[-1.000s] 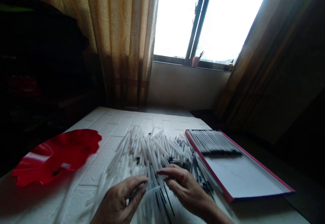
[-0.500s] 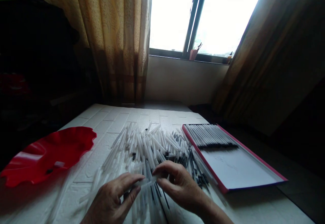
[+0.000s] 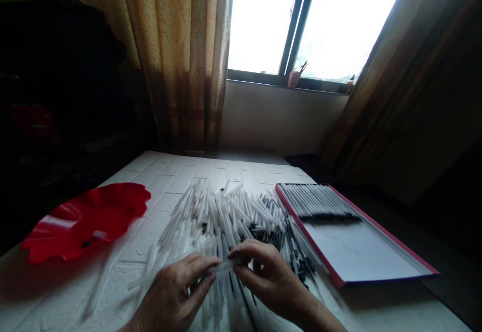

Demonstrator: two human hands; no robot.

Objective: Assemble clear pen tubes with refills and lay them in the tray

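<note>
Both my hands pinch one clear pen tube (image 3: 225, 266) just above a heap of clear tubes and black-tipped refills (image 3: 229, 216) on the white table (image 3: 165, 179). My left hand (image 3: 176, 292) grips its left end with thumb and fingers closed. My right hand (image 3: 269, 279) grips its right end the same way. To the right lies a red-edged shallow tray (image 3: 357, 254) with a neat row of finished pens (image 3: 318, 201) at its far end.
A red wavy-rimmed plate (image 3: 85, 219) with small bits in it sits at the left. Curtains (image 3: 176, 56) and a bright window (image 3: 312, 20) stand behind the table. A small pot (image 3: 293, 78) rests on the sill. The room at left and right is dark.
My hands have drawn closer together on the tube, and lifted it slightly off the heap. The view has shifted a little.
</note>
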